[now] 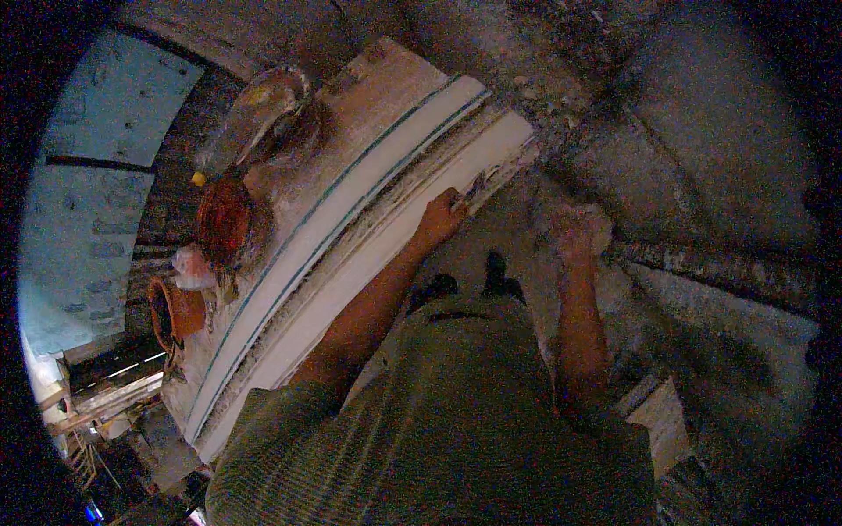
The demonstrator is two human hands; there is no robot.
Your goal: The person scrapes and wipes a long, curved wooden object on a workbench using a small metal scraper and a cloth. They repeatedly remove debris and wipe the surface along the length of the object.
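Beneath curled left fingers (450, 198), hold unclear, lies a pale slab (375, 252); right fingers (577, 219) unreadable.

Your right hand (581, 231) is smeared by blur, so you can't tell whether it grips anything. The small dark thing (476, 185) at your left hand (443, 216) is too dim to identify. Your shirt (447, 412) hides most of your legs and runs off the lower edge. The clutter (90, 458) lower left is too murky to make out.

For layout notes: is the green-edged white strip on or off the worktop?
On: the strip lies along the worktop, brown surface showing beside it.
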